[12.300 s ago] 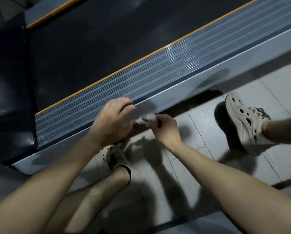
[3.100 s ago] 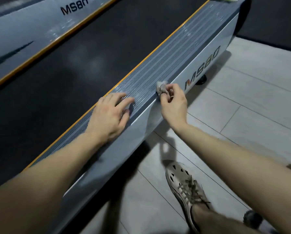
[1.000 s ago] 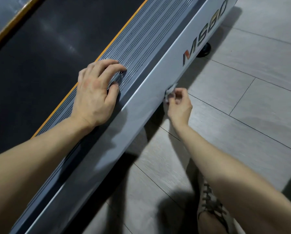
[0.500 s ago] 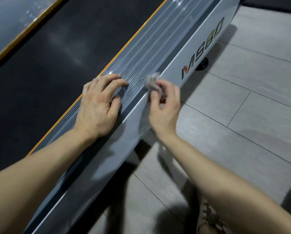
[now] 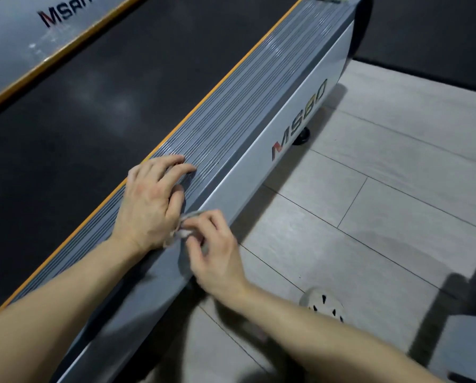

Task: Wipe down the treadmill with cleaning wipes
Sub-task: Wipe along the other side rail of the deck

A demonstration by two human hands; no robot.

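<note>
The treadmill runs diagonally across the head view, with a black belt [image 5: 98, 111], a ribbed grey side rail [image 5: 247, 98] and a silver side panel [image 5: 294, 111] marked MS80. My left hand [image 5: 151, 200] rests palm down on the ribbed rail, fingers spread and lightly bent. My right hand [image 5: 214, 252] pinches a small crumpled grey wipe [image 5: 180, 230] and holds it against the upper edge of the side panel, just below my left hand. Most of the wipe is hidden by my fingers.
A pale tiled floor [image 5: 369, 203] lies to the right of the treadmill. My shoe [image 5: 325, 305] stands on it near the panel. A black foot [image 5: 301, 136] props the treadmill's far end. A dark mat [image 5: 430, 29] covers the far right.
My right hand has slid the wipe back along the panel's upper edge toward me and now sits right beside my left hand. The left hand stays on the rail.
</note>
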